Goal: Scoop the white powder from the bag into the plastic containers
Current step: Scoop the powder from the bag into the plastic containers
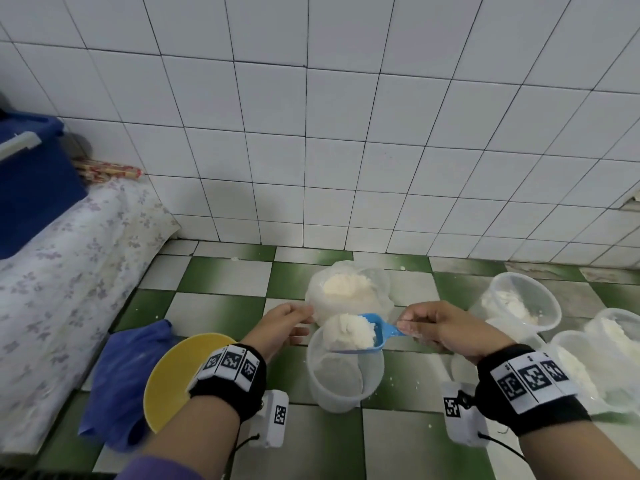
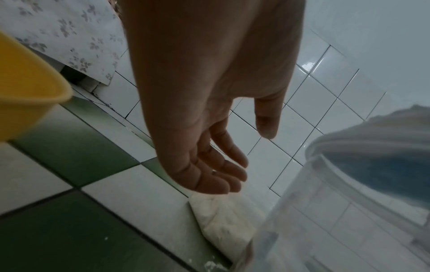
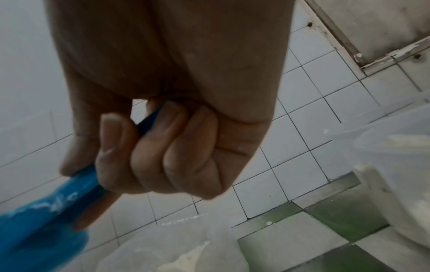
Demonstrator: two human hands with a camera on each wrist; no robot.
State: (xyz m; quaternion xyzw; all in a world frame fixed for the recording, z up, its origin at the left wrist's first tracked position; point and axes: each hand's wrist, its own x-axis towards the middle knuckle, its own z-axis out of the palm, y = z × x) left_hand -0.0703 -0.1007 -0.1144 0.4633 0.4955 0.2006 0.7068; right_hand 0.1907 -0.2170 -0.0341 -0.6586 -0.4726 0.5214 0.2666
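A clear bag of white powder [image 1: 349,294] sits open on the green-and-white tiled floor near the wall. My right hand [image 1: 429,327] grips the handle of a blue scoop [image 1: 375,332], which is heaped with powder and hangs over the rim of a clear plastic container [image 1: 341,379]. In the right wrist view my fingers [image 3: 151,156] curl round the blue scoop [image 3: 42,220], and the bag [image 3: 186,254] lies below. My left hand [image 1: 294,320] hovers beside the bag and the container with straight, relaxed fingers [image 2: 221,176], holding nothing. The bag's corner [image 2: 223,220] lies under it.
More clear containers with powder [image 1: 519,303] [image 1: 609,344] stand at the right. A yellow bowl [image 1: 173,379] and a blue cloth [image 1: 121,382] lie at the left, beside a flower-patterned cover [image 1: 62,271]. A blue box [image 1: 31,181] rests on it. The tiled wall [image 1: 346,133] is close behind.
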